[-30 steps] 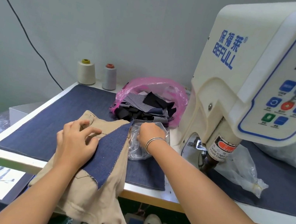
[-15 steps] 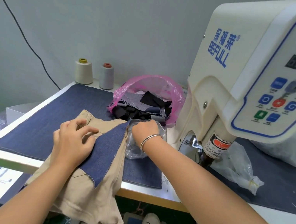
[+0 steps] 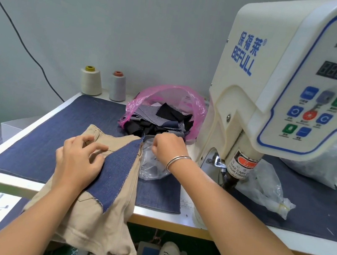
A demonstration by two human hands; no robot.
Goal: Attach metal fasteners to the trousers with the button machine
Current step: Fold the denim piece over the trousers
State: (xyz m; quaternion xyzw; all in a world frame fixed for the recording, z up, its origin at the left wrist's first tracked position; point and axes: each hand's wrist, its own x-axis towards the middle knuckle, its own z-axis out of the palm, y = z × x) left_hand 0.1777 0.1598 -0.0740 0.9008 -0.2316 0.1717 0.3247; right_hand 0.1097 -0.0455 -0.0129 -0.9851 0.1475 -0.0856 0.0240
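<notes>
Trousers (image 3: 91, 221), beige, lie over the front edge of the table (image 3: 170, 219), left of the button machine (image 3: 280, 83), half hanging down. The left hand (image 3: 79, 161) presses flat on them, fingers spread. The right hand (image 3: 167, 148), curled together, picks in a clear bag (image 3: 150, 168), probably for a fastener; next it must load one and bring the cloth under the machine's head.

The beige cotton trousers (image 3: 90, 223) hang over the front edge of the white-edged, denim-covered surface (image 3: 34, 146), left of the cream button machine (image 3: 280, 83). A blue denim scrap (image 3: 115, 176) lies on them. Just right of it sits a clear plastic bag (image 3: 150, 168); behind that, a pink plastic bag of fabric offcuts (image 3: 165, 113). Two thread cones (image 3: 103, 84) stand at the back left corner
</notes>
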